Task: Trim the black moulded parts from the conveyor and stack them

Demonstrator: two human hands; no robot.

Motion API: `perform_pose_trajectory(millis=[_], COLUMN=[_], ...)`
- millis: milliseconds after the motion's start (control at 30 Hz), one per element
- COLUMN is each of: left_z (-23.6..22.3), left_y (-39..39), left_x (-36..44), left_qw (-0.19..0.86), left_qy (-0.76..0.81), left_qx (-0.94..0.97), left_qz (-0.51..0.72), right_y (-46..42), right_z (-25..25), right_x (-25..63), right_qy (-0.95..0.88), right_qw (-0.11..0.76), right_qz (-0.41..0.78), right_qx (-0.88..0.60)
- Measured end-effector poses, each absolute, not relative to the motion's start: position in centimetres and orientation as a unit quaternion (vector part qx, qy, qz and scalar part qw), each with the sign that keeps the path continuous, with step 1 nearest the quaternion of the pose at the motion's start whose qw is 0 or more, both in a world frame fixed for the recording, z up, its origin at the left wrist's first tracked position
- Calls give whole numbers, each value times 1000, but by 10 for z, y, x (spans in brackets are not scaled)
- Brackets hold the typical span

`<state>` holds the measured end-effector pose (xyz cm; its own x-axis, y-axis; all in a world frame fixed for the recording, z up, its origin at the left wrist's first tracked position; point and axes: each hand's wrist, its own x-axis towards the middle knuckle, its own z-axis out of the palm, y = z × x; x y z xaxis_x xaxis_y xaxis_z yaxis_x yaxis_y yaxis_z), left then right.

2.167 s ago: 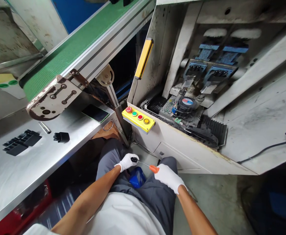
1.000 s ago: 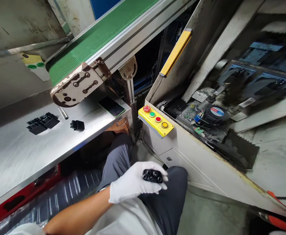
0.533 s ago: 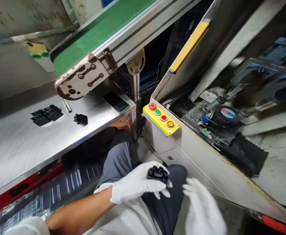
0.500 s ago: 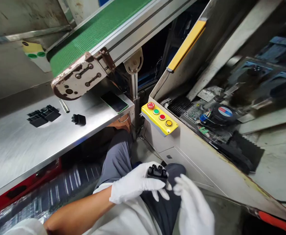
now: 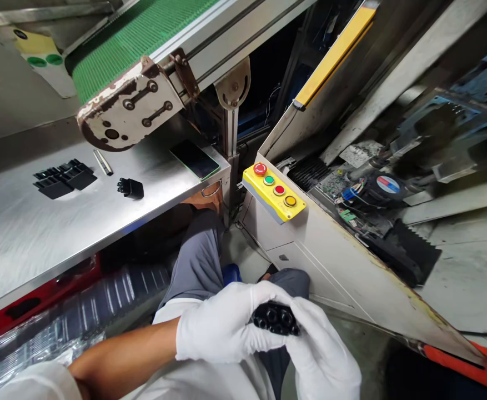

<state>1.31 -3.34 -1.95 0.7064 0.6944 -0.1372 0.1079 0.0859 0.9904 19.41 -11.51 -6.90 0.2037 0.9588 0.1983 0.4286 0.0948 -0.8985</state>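
from the head camera, both white-gloved hands are together low in the frame, over the person's grey trousers point(image 5: 201, 261). the left hand point(image 5: 216, 322) and the right hand point(image 5: 322, 353) meet around a black block point(image 5: 274, 318) with round sockets, held just above the lap. the fingers of both hands are curled and clamped on it from either side, so they hide most of it and only its socketed face shows. a blue object point(image 5: 230, 274) sits just behind the hands, partly hidden by the trousers. to the left stands a steel table point(image 5: 14, 233), its edge above the person's knee. on it lie black comb parts point(image 5: 65, 179), a metal pin point(image 5: 103, 162), a second block point(image 5: 130, 188) and a phone point(image 5: 194, 159). a green conveyor belt point(image 5: 135, 44) runs above the table, ending at a worn bracket point(image 5: 129, 105). to the right, a pale machine panel point(image 5: 351, 278) with a yellow button box point(image 5: 274, 191) stands between the hands and the dirty electronics point(image 5: 387, 186) behind it. a red crate point(image 5: 30, 300) sits under the table.
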Motion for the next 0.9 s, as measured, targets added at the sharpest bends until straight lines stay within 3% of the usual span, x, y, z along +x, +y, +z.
perform_pose_trajectory(millis=[567,900], left_z=[-27,-33], left_y=[-34,-34], left_x=[11,19], left_qw=[694,568], left_qy=[257,313], left_qx=[614,716], left_qz=[273,258], right_y=[-116,-104], right_z=[-44,-29], right_x=[174,154], right_qy=[-549,-448], right_qw=[477,429], right_qz=[237,316], right_qx=[-644,-718])
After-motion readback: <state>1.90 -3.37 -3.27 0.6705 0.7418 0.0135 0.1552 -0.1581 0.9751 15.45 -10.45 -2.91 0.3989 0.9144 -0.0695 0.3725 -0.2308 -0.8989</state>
